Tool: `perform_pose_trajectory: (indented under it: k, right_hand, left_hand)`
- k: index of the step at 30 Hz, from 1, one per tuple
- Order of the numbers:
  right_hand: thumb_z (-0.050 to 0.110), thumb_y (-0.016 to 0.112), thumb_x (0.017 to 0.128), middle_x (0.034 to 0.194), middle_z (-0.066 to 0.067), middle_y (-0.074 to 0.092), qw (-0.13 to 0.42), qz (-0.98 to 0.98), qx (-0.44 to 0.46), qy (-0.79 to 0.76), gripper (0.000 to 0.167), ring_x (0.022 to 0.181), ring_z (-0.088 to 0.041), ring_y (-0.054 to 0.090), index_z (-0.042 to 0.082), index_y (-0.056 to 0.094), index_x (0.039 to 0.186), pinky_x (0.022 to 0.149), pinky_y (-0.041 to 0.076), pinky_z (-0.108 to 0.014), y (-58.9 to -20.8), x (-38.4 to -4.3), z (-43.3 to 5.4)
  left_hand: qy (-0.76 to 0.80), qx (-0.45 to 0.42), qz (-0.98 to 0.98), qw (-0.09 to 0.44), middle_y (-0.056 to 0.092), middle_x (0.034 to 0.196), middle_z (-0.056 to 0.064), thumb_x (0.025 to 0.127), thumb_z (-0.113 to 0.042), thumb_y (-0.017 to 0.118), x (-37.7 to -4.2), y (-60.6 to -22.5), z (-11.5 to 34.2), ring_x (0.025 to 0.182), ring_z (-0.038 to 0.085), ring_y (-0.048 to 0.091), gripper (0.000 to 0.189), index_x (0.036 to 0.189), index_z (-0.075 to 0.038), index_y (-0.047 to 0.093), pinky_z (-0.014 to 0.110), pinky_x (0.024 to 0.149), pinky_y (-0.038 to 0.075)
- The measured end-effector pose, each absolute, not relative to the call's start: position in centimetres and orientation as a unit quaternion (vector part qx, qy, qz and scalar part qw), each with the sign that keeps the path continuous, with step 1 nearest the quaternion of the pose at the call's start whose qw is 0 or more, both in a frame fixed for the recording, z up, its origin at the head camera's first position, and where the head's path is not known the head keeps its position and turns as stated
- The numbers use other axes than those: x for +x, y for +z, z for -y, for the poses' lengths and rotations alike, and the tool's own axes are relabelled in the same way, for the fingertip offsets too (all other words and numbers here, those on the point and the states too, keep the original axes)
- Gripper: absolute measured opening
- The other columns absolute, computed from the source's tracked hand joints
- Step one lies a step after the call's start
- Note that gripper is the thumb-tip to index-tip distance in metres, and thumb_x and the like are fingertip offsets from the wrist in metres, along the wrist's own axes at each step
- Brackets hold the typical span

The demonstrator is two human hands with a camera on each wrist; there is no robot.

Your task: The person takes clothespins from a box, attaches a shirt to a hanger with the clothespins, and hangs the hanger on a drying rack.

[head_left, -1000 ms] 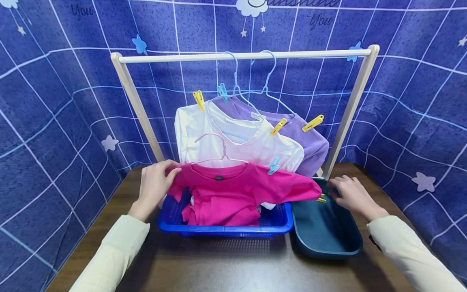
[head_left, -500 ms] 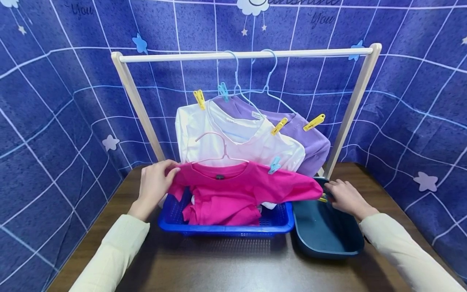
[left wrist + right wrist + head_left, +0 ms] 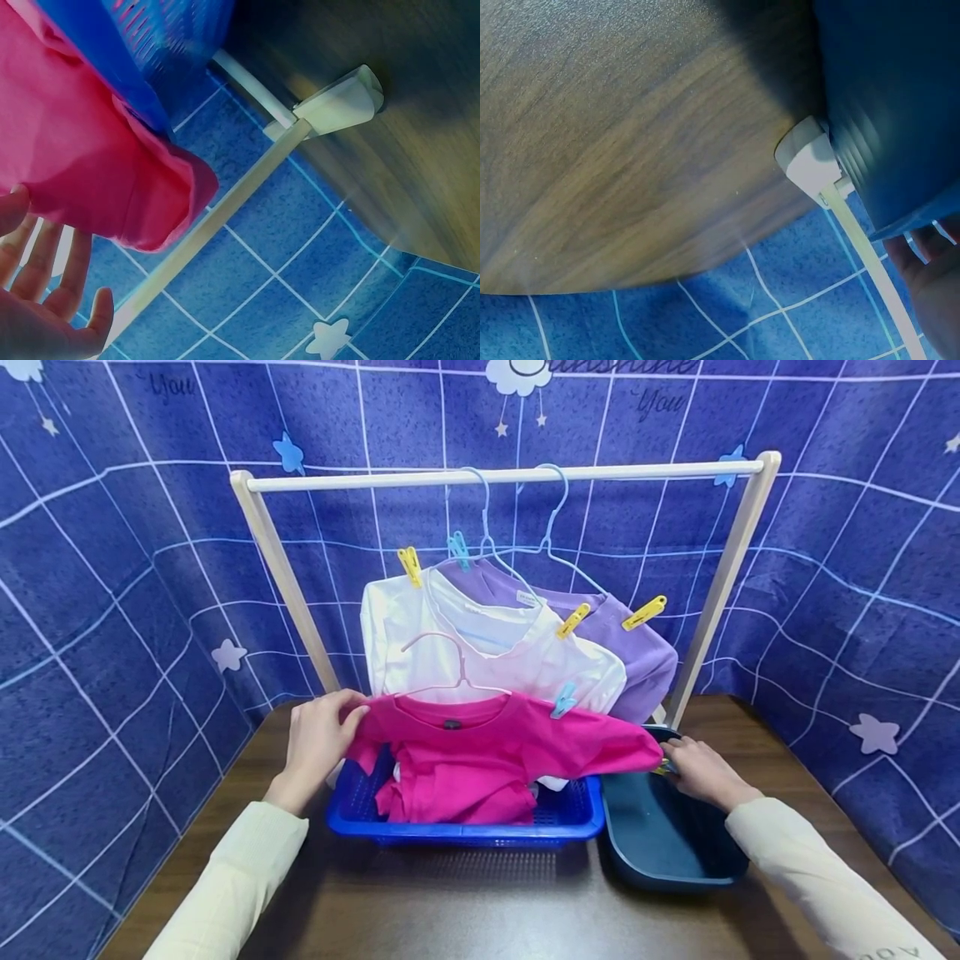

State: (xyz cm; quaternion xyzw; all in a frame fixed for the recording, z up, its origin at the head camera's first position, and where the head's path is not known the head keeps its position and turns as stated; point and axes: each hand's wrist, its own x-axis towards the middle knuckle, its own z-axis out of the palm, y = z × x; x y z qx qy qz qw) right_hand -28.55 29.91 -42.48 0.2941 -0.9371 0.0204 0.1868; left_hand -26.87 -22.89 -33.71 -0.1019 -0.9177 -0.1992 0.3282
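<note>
My left hand (image 3: 321, 735) pinches the shoulder of a bright pink shirt (image 3: 457, 743) on the left side. In the left wrist view, the thumb lies on the pink cloth (image 3: 82, 157) with the other fingers behind it. Inside the shirt sits a pink hanger (image 3: 461, 672), its hook free above the collar. A light blue clothespin (image 3: 564, 701) grips the shirt's right shoulder. My right hand (image 3: 705, 768) reaches into the back of a dark teal bin (image 3: 675, 885), its fingers at a yellow clothespin (image 3: 663, 767). Whether they hold it is hidden.
A blue basket (image 3: 465, 832) stands under the pink shirt. Behind, a white shirt (image 3: 405, 627) and a purple shirt (image 3: 645, 652) hang by blue hangers from a rack's white bar (image 3: 337, 482), with yellow and blue clothespins. All stands on a wooden table (image 3: 375, 910).
My right hand has moved left and in over the back of the teal bin, to the clothespins there. The left hand and the pink shirt stay in place.
</note>
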Motion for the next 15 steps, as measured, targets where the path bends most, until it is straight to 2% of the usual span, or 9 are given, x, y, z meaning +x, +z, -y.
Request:
perform_pose_trajectory:
  k: [15]
  right_hand:
    - [0.013,0.078,0.064,0.072,-0.003,0.055,0.162,0.945,0.281,-0.038,0.023,0.074,-0.026,0.052,0.009,0.057,0.074,0.066,0.039,-0.043,-43.30,-28.46,-29.60]
  left_hand:
    - [-0.193,-0.089,0.923,0.322,0.068,0.080,0.012,0.084,-0.025,0.066,-26.89,-33.86,23.20,0.069,0.028,0.061,0.020,0.095,-0.008,0.068,0.047,0.077,0.037]
